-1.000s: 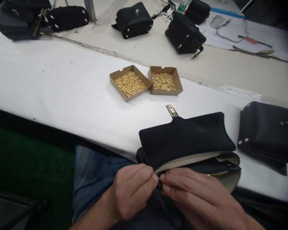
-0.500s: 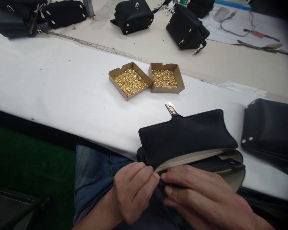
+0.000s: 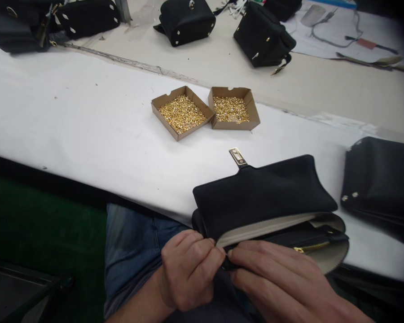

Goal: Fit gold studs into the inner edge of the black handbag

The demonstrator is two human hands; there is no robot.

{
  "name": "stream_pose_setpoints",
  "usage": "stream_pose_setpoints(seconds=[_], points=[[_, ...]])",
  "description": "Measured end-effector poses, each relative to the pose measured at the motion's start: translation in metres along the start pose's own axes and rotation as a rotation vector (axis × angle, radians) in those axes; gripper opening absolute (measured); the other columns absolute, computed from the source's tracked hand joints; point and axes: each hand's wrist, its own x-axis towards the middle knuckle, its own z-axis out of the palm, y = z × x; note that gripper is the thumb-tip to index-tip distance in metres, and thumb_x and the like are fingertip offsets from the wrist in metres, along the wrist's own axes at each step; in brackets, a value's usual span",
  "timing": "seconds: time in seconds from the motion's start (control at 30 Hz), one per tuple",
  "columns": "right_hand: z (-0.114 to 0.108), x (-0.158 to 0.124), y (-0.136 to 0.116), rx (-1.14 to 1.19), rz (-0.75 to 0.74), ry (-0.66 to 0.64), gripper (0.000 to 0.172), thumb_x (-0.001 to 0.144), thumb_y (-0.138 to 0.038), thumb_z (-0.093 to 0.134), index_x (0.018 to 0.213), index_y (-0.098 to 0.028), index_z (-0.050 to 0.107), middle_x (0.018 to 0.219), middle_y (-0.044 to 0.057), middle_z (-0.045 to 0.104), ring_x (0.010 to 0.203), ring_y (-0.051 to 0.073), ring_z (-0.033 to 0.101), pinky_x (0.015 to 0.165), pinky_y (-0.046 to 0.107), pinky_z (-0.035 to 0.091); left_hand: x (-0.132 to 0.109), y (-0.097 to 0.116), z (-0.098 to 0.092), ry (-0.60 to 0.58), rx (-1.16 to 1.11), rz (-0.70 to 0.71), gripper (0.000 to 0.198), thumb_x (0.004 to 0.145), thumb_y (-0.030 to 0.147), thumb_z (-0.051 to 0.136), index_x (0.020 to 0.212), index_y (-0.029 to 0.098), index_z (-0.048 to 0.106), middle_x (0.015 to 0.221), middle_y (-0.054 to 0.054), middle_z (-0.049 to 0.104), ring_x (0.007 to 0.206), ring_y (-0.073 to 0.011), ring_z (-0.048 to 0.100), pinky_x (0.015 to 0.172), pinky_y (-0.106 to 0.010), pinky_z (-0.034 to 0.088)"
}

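A black handbag (image 3: 262, 197) lies over the table's near edge and my lap, its flap thrown back with a gold clasp plate (image 3: 237, 157) at the far end and a gold zipper (image 3: 308, 247) showing inside. My left hand (image 3: 188, 269) is closed in a pinch on the bag's near left edge. My right hand (image 3: 283, 282) pinches the same edge right beside it, fingertips almost touching the left's.
Two open cardboard boxes of small gold fittings, one on the left (image 3: 181, 113) and one on the right (image 3: 232, 109), sit on the white table cover (image 3: 87, 121). Another black bag (image 3: 380, 179) lies at the right. Several more black bags (image 3: 186, 20) and cables (image 3: 357, 40) are at the back.
My hands have slid slightly lower along the bag's edge, and the bag's flap tilted a little. The view has shifted a bit downward.
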Motion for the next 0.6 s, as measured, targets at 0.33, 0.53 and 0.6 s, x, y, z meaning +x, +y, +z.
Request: stream_pose_setpoints(seconds=[0.33, 0.53, 0.6], points=[[0.01, -0.001, 0.006, 0.014, 0.238, -0.001, 0.036, 0.114, -0.004, 0.066, 0.144, -0.02, 0.076, 0.13, 0.005, 0.08, 0.115, 0.015, 0.075, 0.095, 0.026, 0.061, 0.023, 0.002, -0.004, 0.004, -0.211, -0.253, 0.027, 0.101, -0.001, 0.066, 0.123, 0.012, 0.075, 0.101, -0.012, 0.079, 0.092, -0.0226, 0.073, 0.079, -0.037, 0.064], [0.003, 0.015, 0.004, 0.113, 0.277, -0.027, 0.027, 0.117, -0.007, 0.064, 0.138, -0.02, 0.075, 0.13, 0.003, 0.081, 0.119, 0.01, 0.077, 0.108, 0.018, 0.058, 0.022, 0.003, -0.005, -0.011, -0.274, -0.319, 0.026, 0.106, 0.001, 0.066, 0.128, 0.013, 0.073, 0.11, -0.012, 0.078, 0.102, -0.0233, 0.072, 0.087, -0.037, 0.062], [0.004, 0.017, 0.005, 0.092, 0.283, -0.033, 0.027, 0.118, -0.009, 0.065, 0.139, -0.021, 0.075, 0.131, 0.003, 0.081, 0.119, 0.01, 0.077, 0.109, 0.018, 0.058, 0.019, 0.003, -0.007, -0.028, -0.3, -0.337, 0.026, 0.106, 0.001, 0.066, 0.128, 0.012, 0.073, 0.112, -0.013, 0.078, 0.104, -0.0232, 0.071, 0.09, -0.038, 0.062]])
